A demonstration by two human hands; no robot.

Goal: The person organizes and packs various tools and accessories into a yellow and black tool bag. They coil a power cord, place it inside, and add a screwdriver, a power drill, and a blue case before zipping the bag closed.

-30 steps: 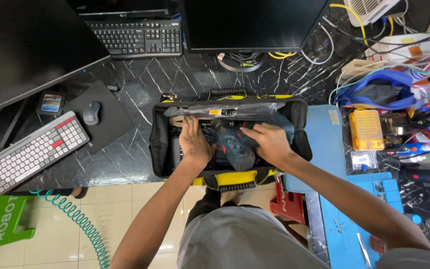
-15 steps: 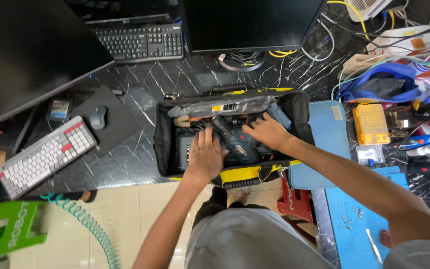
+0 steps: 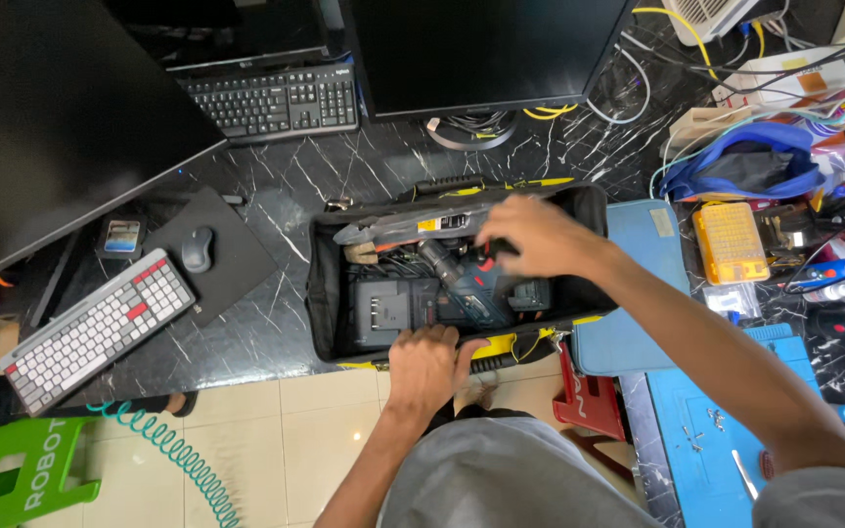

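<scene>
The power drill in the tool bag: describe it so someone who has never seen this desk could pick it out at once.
On the black marble desk, below the middle monitor, an open black tool bag sits at the front edge. The drill lies inside, under the right hand. Its dark blue-green body with a red patch sets it apart from the grey charger to its left.

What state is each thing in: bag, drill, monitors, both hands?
Tool bag: open, on desk edge.
Cordless drill: lying inside bag.
Monitors: screens dark.
Left hand: gripping bag's near rim.
Right hand: inside bag, over drill; grip cannot be told.
</scene>
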